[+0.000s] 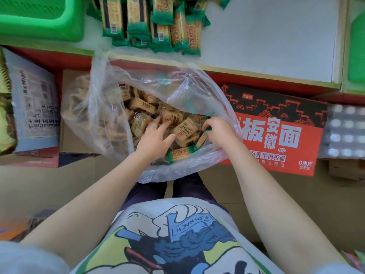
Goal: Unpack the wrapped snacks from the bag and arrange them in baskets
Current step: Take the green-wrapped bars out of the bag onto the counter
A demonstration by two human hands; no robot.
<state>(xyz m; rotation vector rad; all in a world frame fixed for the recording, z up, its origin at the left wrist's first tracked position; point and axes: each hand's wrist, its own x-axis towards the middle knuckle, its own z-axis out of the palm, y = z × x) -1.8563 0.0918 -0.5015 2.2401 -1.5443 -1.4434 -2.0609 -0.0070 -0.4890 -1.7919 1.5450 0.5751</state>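
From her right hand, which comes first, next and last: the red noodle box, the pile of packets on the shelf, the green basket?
1. Red noodle box: just beside the right hand, on its right.
2. Pile of packets: on the shelf above the bag.
3. Green basket: far upper left corner.

I saw tan snacks (138,18) with green ends, a clear bag (110,107), a green basket (39,18), and a red-and-black box (276,123) lettered white.
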